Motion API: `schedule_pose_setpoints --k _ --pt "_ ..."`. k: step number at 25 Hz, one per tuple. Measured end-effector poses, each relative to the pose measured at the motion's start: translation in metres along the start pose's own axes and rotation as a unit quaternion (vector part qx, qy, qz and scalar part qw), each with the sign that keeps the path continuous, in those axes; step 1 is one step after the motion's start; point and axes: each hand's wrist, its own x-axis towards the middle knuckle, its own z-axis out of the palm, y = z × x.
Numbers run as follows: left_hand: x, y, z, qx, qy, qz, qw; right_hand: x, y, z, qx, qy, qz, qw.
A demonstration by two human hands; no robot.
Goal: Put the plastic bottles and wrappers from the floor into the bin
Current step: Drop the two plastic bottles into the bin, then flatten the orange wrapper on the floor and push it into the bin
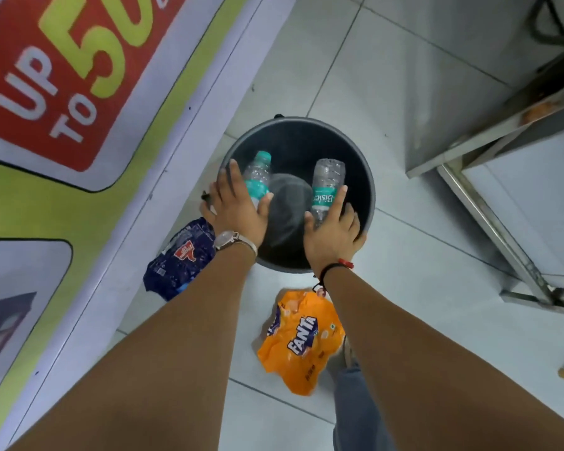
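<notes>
A round black bin (360,164) stands on the white tiled floor. Both my hands are over its mouth. My left hand (238,209) holds a clear plastic bottle with a teal cap (258,172), cap pointing away from me. My right hand (334,229) holds a second clear bottle with a teal label (326,187), base pointing away. A dark blue wrapper (179,258) lies on the floor left of the bin, under my left wrist. An orange Fanta wrapper (302,343) lies on the floor near the bin's front, by my right forearm.
A wall with a large red and green poster (62,92) runs along the left. A steel cabinet on a metal frame (502,196) stands to the right of the bin. My jeans leg and shoe (352,385) are beside the orange wrapper.
</notes>
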Motion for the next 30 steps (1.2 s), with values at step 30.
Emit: schedule_pose_setpoints --k 30 --pt "-0.187 -0.185 0.234 0.287 -0.435 0.2 0.83 -0.109 0.215 0.2 -0.064 -0.223 0.162 0.959"
